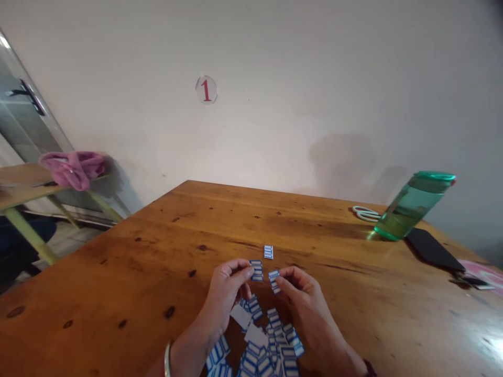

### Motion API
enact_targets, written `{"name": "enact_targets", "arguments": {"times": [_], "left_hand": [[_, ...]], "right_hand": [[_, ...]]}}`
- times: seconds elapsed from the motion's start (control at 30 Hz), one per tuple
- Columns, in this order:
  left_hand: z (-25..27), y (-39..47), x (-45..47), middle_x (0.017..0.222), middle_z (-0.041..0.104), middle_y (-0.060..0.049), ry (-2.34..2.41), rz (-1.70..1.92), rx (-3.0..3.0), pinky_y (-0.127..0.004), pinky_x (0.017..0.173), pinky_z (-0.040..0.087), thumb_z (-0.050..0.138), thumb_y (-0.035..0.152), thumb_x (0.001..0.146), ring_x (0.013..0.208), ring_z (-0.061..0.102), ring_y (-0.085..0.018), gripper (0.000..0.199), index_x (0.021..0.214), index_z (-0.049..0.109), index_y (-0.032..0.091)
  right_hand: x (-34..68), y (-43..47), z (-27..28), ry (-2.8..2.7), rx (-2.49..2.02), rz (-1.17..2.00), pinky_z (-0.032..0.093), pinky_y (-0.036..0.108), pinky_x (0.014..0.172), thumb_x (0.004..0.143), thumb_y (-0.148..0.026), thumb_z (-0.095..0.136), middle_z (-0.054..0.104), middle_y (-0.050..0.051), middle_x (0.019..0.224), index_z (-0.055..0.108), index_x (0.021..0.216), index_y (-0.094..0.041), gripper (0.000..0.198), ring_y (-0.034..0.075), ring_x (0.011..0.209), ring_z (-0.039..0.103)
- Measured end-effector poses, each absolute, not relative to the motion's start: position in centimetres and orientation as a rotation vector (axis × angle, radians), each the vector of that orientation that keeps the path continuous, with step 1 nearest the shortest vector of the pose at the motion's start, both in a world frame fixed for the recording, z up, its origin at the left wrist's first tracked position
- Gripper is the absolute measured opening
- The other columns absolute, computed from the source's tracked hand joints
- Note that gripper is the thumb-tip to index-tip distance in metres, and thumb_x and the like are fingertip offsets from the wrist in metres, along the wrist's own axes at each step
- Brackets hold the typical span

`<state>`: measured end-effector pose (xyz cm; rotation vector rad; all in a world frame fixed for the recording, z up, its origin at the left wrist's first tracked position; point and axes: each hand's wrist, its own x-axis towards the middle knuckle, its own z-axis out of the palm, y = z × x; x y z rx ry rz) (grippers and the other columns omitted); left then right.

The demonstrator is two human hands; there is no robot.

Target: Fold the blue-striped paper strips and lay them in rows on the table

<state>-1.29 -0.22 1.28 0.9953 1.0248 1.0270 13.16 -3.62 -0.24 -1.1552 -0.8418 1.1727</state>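
Note:
Between the thumb and fingers of my left hand (230, 285) is a small white card with blue-framed rows (257, 270). My right hand (301, 288) pinches a similar blue-and-white card (274, 281), tilted slightly, a short gap away from the first. Just beyond both hands a blue-and-white card or small stack (268, 252) lies flat on the wood. Below my hands spreads a loose pile of such cards (288, 358), some overlapping. A few show a plain white back (256, 335). My wrists partly hide the pile's edges.
The wooden table (220, 220) reaches to the wall. At the right stand a green water bottle (412, 207), a white cable (365, 213), a dark phone-like slab (434, 250) and keys (467, 281). A pink cloth (74, 167) rests on a side table at the left.

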Motion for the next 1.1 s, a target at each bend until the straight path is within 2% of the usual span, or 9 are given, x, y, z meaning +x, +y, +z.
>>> {"name": "enact_targets", "arguments": {"times": [0.2,0.4,0.53,0.63,0.77,0.93,1.1], "left_hand": [[0.9,-0.5,-0.6,0.029,0.046,0.005,1.099,0.922,1.043,-0.017,0.034,0.014,0.064,0.036,0.061,0.026,0.030,-0.004,0.022,0.065,0.059,0.015],[0.8,-0.5,-0.4,0.028,0.045,0.005,1.113,0.903,1.114,-0.018,0.033,0.016,0.062,0.034,0.062,0.025,0.029,-0.005,0.020,0.063,0.060,0.015],[1.0,-0.8,-0.3,0.031,0.046,0.006,1.149,0.955,1.153,-0.018,0.034,0.021,0.062,0.028,0.063,0.028,0.037,-0.007,0.012,0.063,0.061,0.015],[1.2,-0.8,-0.2,0.031,0.046,0.006,1.165,0.931,1.177,-0.018,0.033,0.021,0.061,0.026,0.064,0.027,0.036,-0.007,0.011,0.062,0.062,0.015],[1.1,-0.6,-0.2,0.029,0.046,0.006,1.181,0.870,1.197,-0.018,0.032,0.019,0.059,0.025,0.066,0.024,0.031,-0.005,0.012,0.062,0.063,0.014],[0.8,-0.7,-0.2,0.029,0.045,0.005,1.173,0.825,1.207,-0.017,0.032,0.019,0.057,0.027,0.067,0.026,0.036,-0.006,0.015,0.064,0.064,0.014],[1.2,-1.0,0.0,0.031,0.046,0.006,1.142,0.868,1.198,-0.017,0.031,0.019,0.059,0.029,0.064,0.026,0.038,-0.007,0.015,0.063,0.060,0.015]], "right_hand": [[13.2,-3.7,0.3,-0.768,-1.132,1.180,0.032,0.020,0.047,0.058,-0.033,0.074,0.054,-0.005,0.053,0.057,0.060,-0.016,0.024,0.008,0.048,0.043],[12.9,-3.7,0.3,-0.747,-1.119,1.250,0.019,0.019,0.039,0.060,-0.034,0.072,0.043,-0.009,0.043,0.055,0.060,-0.015,0.025,0.005,0.039,0.028],[12.8,-3.8,0.2,-0.829,-1.115,1.216,0.025,0.019,0.043,0.063,-0.032,0.070,0.048,-0.006,0.046,0.056,0.060,-0.015,0.022,0.006,0.043,0.035],[12.9,-3.8,0.2,-0.874,-1.117,1.189,0.028,0.019,0.045,0.066,-0.032,0.069,0.050,-0.005,0.046,0.057,0.062,-0.014,0.022,0.007,0.045,0.038],[12.9,-3.9,0.1,-0.891,-1.111,1.238,0.026,0.019,0.042,0.069,-0.035,0.066,0.050,-0.005,0.046,0.056,0.064,-0.015,0.024,0.006,0.041,0.036],[12.9,-3.9,-0.5,-0.885,-1.135,1.304,0.020,0.019,0.036,0.069,-0.042,0.065,0.050,-0.006,0.044,0.056,0.066,-0.016,0.028,0.005,0.036,0.032],[12.7,-4.0,-0.4,-0.880,-1.117,1.280,0.024,0.019,0.039,0.069,-0.043,0.065,0.050,-0.005,0.047,0.056,0.065,-0.016,0.029,0.006,0.040,0.037]]}}
